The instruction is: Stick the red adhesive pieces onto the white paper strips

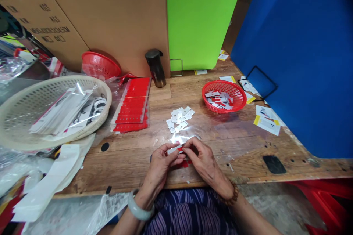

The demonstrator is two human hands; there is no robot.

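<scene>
Near the table's front edge, my left hand [163, 161] grips a small white rectangular piece [173, 149] between thumb and fingers. My right hand [202, 158] pinches at the right end of that piece, where a bit of red [180, 149] shows; its fingertips touch it. Just under the hands lies a red scrap [184, 163], partly hidden by them. Beyond my fingers a loose pile of small white pieces [179, 117] rests on the wooden table [132, 158]. To the right, a red basket [239, 105] holds more white pieces with red parts.
Stacked red strips [134, 102] in clear plastic lie left of the pile. A dark bottle [156, 69] stands behind. At left is a large cream basket [11, 132] of printed cards. Green [201, 18] and blue panels [292, 62] rise at the back and right, near scattered cards [267, 125].
</scene>
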